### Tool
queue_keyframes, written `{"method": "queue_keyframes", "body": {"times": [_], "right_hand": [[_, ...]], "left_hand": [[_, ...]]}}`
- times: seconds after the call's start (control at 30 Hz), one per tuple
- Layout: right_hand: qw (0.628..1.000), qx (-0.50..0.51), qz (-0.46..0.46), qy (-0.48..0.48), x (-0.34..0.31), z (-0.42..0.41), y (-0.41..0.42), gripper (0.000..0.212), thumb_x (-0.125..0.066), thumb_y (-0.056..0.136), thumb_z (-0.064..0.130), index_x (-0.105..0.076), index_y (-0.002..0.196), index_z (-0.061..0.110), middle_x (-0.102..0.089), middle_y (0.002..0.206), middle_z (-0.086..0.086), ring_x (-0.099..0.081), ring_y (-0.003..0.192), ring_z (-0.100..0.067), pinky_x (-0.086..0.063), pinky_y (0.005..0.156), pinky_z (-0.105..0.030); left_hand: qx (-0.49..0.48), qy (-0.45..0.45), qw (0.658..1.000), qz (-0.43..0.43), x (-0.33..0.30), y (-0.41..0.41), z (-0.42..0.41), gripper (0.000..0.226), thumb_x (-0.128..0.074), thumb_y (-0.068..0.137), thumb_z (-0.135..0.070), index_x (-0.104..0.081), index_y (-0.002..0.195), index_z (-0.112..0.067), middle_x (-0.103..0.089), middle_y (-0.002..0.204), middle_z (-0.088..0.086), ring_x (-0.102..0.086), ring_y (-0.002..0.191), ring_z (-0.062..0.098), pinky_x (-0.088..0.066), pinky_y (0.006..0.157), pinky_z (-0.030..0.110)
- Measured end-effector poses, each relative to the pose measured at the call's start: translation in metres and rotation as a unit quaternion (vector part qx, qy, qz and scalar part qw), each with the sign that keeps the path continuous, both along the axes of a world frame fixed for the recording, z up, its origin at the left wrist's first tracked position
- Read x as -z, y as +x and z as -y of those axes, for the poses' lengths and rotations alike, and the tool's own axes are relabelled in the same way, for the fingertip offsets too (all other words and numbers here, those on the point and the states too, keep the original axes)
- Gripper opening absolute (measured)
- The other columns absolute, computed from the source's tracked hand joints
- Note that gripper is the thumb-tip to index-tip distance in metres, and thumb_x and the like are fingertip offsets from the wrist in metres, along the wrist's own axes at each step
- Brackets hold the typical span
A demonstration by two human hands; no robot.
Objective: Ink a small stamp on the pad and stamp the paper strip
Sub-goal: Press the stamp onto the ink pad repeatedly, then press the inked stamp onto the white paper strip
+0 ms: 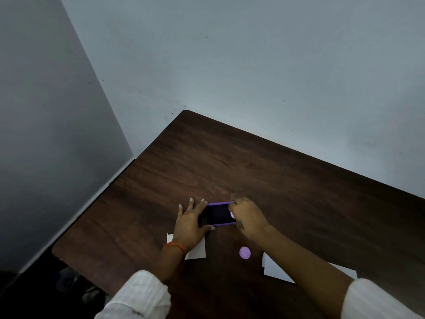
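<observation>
A purple-rimmed ink pad with a dark inner surface lies open on the dark wooden table. My left hand rests flat against its left side, fingers spread, thumb along the near edge. My right hand is closed on a small lilac stamp, held at the pad's right end. A round lilac cap or second stamp lies loose on the table nearer to me. A white paper piece sits partly under my left wrist. Another white paper lies under my right forearm.
The table's left edge runs close to a grey wall, and its far edge meets a pale wall. Dark floor with unclear objects shows at the lower left.
</observation>
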State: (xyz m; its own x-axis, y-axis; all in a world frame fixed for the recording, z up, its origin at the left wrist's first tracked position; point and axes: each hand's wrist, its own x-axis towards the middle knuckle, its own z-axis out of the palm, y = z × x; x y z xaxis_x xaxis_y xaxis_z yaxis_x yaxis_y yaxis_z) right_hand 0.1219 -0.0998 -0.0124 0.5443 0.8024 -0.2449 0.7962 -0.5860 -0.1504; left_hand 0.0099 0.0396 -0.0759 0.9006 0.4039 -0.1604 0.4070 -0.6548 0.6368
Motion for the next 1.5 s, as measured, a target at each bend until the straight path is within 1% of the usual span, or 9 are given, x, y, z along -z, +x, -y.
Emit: {"method": "queue_keyframes", "body": {"times": [0.43, 0.63, 0.87, 1.0, 1.07, 1.17, 1.33, 1.4, 1.5], "right_hand": [[0.993, 0.053, -0.045, 0.1, 0.017, 0.002, -0.006, 0.023, -0.045, 0.09, 0.004, -0.061, 0.106, 0.003, -0.062, 0.113, -0.015, -0.056, 0.105, -0.028, -0.047, 0.09, -0.038], [0.996, -0.053, -0.047, 0.044, 0.011, 0.004, 0.009, 0.025, -0.042, 0.096, 0.017, -0.058, 0.111, 0.005, -0.06, 0.116, -0.014, -0.056, 0.106, -0.026, -0.045, 0.089, -0.034], [0.996, 0.053, -0.024, 0.072, 0.014, 0.001, -0.017, 0.026, -0.045, 0.092, 0.009, -0.055, 0.115, 0.005, -0.058, 0.121, -0.014, -0.054, 0.111, -0.026, -0.046, 0.096, -0.036], [0.966, 0.146, -0.144, 0.159, 0.001, 0.001, -0.005, 0.016, -0.053, 0.086, 0.003, -0.066, 0.091, -0.006, -0.068, 0.098, -0.023, -0.063, 0.089, -0.033, -0.049, 0.076, -0.036], [0.893, 0.256, -0.262, 0.26, -0.006, 0.007, -0.001, 0.011, -0.064, 0.08, -0.003, -0.07, 0.089, -0.005, -0.07, 0.095, -0.023, -0.064, 0.081, -0.029, -0.052, 0.067, -0.028], [0.693, 0.402, -0.469, 0.372, -0.019, 0.023, -0.001, 0.021, -0.064, 0.081, -0.004, -0.067, 0.101, 0.003, -0.068, 0.108, -0.019, -0.066, 0.09, -0.023, -0.058, 0.068, -0.023], [0.385, 0.452, -0.653, 0.471, -0.034, 0.076, -0.015, 0.021, -0.059, 0.08, -0.003, -0.074, 0.091, 0.007, -0.077, 0.089, -0.012, -0.074, 0.077, -0.015, -0.059, 0.06, -0.023], [0.325, 0.446, -0.668, 0.499, -0.038, 0.097, -0.027, 0.018, -0.063, 0.071, -0.001, -0.077, 0.081, 0.004, -0.077, 0.086, -0.013, -0.074, 0.075, -0.016, -0.06, 0.059, -0.024], [0.272, 0.45, -0.666, 0.53, -0.039, 0.119, -0.04, 0.017, -0.064, 0.067, -0.002, -0.076, 0.079, 0.001, -0.077, 0.086, -0.017, -0.074, 0.074, -0.019, -0.06, 0.057, -0.026]], "left_hand": [[-0.004, 0.001, 1.0, 0.016, 0.002, -0.001, 0.0, 0.076, -0.07, 0.078, -0.031, -0.03, 0.143, -0.024, -0.029, 0.154, -0.003, -0.008, 0.146, 0.021, 0.006, 0.119, 0.044], [-0.002, 0.002, 1.0, 0.007, 0.001, -0.001, 0.0, 0.076, -0.069, 0.079, -0.032, -0.029, 0.143, -0.025, -0.028, 0.154, -0.003, -0.008, 0.146, 0.022, 0.005, 0.119, 0.044], [0.002, 0.009, 1.0, 0.0, 0.001, -0.001, 0.0, 0.076, -0.069, 0.079, -0.033, -0.029, 0.143, -0.024, -0.028, 0.154, -0.001, -0.008, 0.146, 0.023, 0.004, 0.119, 0.045], [0.012, 0.023, 0.999, -0.02, -0.005, -0.001, 0.001, 0.074, -0.067, 0.081, -0.033, -0.028, 0.143, -0.023, -0.027, 0.155, 0.001, -0.008, 0.146, 0.024, 0.002, 0.119, 0.047], [0.016, 0.028, 0.999, -0.029, -0.008, -0.001, 0.001, 0.074, -0.066, 0.082, -0.034, -0.026, 0.143, -0.024, -0.026, 0.155, 0.002, -0.008, 0.146, 0.024, 0.002, 0.119, 0.047], [0.021, 0.044, 0.998, -0.027, -0.008, -0.002, 0.002, 0.074, -0.063, 0.084, -0.036, -0.023, 0.144, -0.024, -0.025, 0.156, 0.002, -0.009, 0.146, 0.025, 0.0, 0.119, 0.048], [0.032, 0.065, 0.997, -0.017, 0.0, -0.007, 0.007, 0.078, -0.058, 0.086, -0.04, -0.009, 0.146, -0.032, -0.019, 0.158, 0.0, -0.006, 0.146, 0.028, -0.002, 0.119, 0.05], [0.019, 0.065, 0.998, -0.008, 0.002, -0.007, 0.011, 0.081, -0.059, 0.084, -0.044, -0.008, 0.146, -0.03, -0.017, 0.158, 0.001, -0.006, 0.146, 0.028, -0.003, 0.119, 0.05], [-0.02, 0.062, 0.997, 0.028, -0.002, -0.006, 0.021, 0.08, -0.061, 0.083, -0.043, -0.017, 0.146, -0.021, -0.022, 0.156, 0.006, -0.011, 0.145, 0.03, -0.006, 0.119, 0.049]]}}
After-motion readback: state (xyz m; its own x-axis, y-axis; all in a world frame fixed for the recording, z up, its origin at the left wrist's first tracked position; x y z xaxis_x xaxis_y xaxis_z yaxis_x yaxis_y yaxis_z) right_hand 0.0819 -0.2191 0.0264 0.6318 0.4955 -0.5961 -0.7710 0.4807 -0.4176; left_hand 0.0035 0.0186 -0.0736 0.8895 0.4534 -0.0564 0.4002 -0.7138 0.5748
